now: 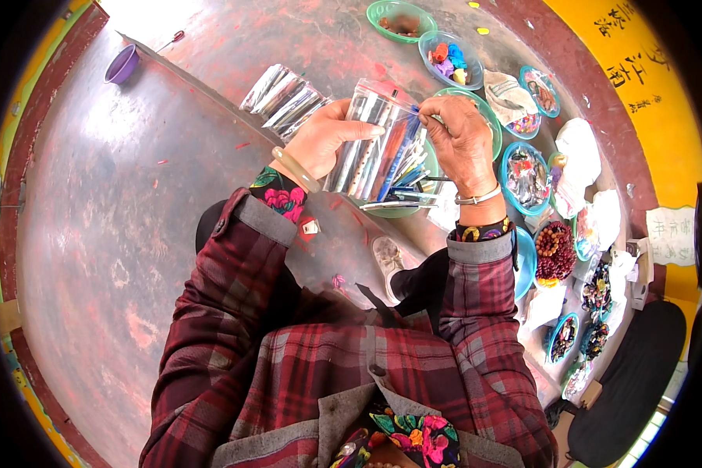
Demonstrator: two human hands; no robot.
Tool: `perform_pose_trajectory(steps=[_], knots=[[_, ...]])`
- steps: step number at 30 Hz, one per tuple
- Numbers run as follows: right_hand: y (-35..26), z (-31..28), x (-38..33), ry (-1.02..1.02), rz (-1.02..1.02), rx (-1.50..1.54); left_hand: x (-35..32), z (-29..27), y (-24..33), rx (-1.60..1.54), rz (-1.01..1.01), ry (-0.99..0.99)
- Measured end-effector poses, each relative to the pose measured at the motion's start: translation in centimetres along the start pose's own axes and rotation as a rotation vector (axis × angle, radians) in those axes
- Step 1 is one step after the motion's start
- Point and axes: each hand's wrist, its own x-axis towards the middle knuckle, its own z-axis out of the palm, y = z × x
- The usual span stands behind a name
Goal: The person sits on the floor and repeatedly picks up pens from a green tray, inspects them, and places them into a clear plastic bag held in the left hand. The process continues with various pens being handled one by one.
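Note:
A clear zip bag (373,144) with a reddish top edge is tilted in front of me, with several pens lying side by side inside. My left hand (325,139) grips its left side, the thumb flat across the front. At the bag's upper right corner, my right hand (460,136) is closed in a pinch, right by the blue tip of a pen. Beneath the bag stands a green basin (398,211), with loose pens (413,183) in it partly hidden by the bag. Beyond my left hand, more filled clear bags (285,97) lie in a stack.
Basins of small goods line the right side, among them a blue one (525,178) and a clear one with coloured pieces (451,58). Dark red beads (555,249) sit farther down. A purple basin (121,65) stands far left. A dark elongated seat (628,382) is at lower right.

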Motion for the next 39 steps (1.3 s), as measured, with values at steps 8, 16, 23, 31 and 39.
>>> perform_pose_trajectory(steps=[8,16,23,31,39], knots=[[-0.1,0.2,-0.1,0.122,0.019,-0.113,-0.1,0.2,0.1,-0.033,-0.036,-0.070],[-1.1,-0.2,-0.1,0.311,0.063,-0.109,-0.9,2.5,-1.0,-0.241,-0.087,-0.265],[-1.6,0.8,0.1,0.386,-0.145,-0.144,0.0,2.6,-1.7,-0.250,0.002,-0.289],[-1.8,1.0,0.0,0.391,-0.107,-0.093,0.0,2.7,-0.9,-0.182,-0.044,-0.237],[3.3,2.0,-2.5,-0.003,0.302,-0.027,0.0,-1.6,2.7,-0.166,0.231,0.030]])
